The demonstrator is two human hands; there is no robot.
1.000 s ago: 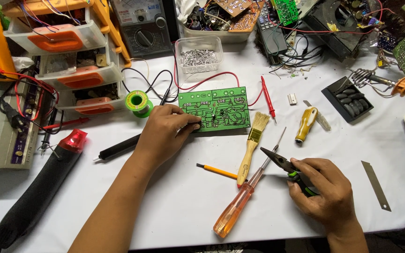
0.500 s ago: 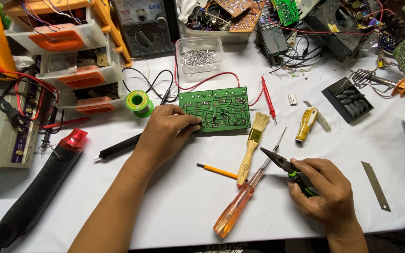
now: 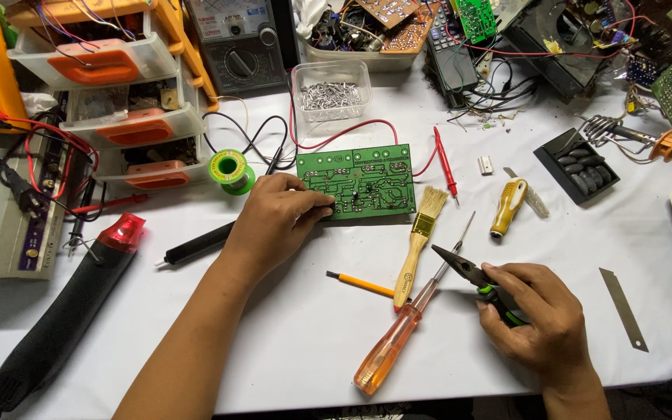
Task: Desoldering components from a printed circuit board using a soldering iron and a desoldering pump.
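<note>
1. The left hand point(image 3: 278, 220) rests on the white table point(image 3: 289, 342) with its fingers curled and closed on the left edge of the green circuit board point(image 3: 358, 180). The fingertips press this edge and the board lies flat, solder side up.
2. The board sits in the middle of the table, just beside the wooden-handled brush point(image 3: 420, 243) and near the green solder spool point(image 3: 229, 169).
3. The right hand point(image 3: 542, 319) is closed around the green-and-black handles of the needle-nose pliers point(image 3: 472, 276). The thin tips point to the left, toward the board, and they look nearly shut with nothing between them (I cannot tell this for sure).
4. I judge the board as light, stiff and thin, but fragile: the solder points are sharp and the copper tracks scratch easily. It is better to take it by the bare edges, as the left hand does now.
5. The pliers are probably small and hard, with rubber sleeves that give a sure grip.
6. The orange screwdriver point(image 3: 398, 334) and a pencil point(image 3: 361, 284) lie between the two hands, touched by neither.
</note>
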